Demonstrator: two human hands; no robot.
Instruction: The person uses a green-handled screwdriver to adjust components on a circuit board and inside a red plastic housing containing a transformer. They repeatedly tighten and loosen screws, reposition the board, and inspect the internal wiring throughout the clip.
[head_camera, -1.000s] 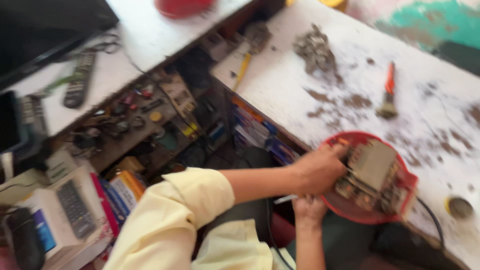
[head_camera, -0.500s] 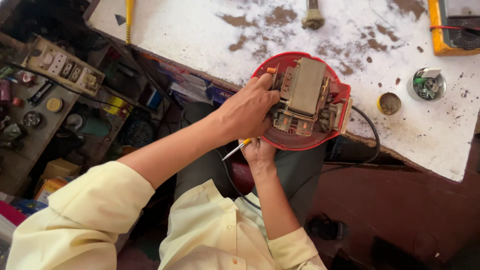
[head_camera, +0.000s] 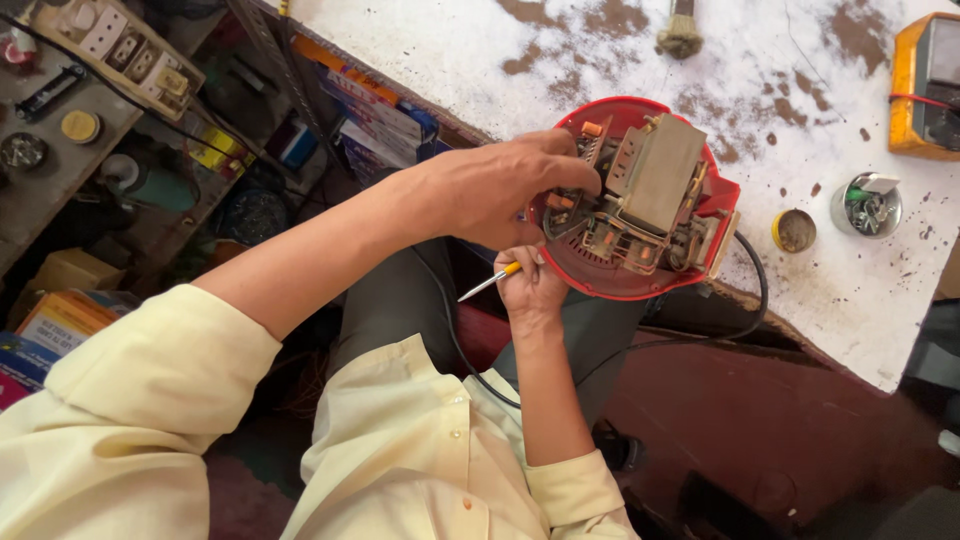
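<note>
Appliance base (head_camera: 640, 270) at table (head_camera: 600, 60) near edge, overhanging toward lap. Transformer block (head_camera: 655, 180) in base, on top of smaller parts. Left hand (head_camera: 500, 190) on base's left rim; right hand (head_camera: 530, 285) below it, under base — screwdriver (head_camera: 488, 283) sticking out left. Cord (head_camera: 745, 300) runs off base's right side, down past lap. Brush (head_camera: 680, 35) behind base. Small tin (head_camera: 795, 230), cup of screws (head_camera: 865, 205) right of base — meter (head_camera: 925, 85) behind them. Shelf with switchboard (head_camera: 120, 45) far left.

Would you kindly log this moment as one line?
left hand: on red appliance base, fingers at its components | right hand: under base, holding small screwdriver | base at table edge
</note>
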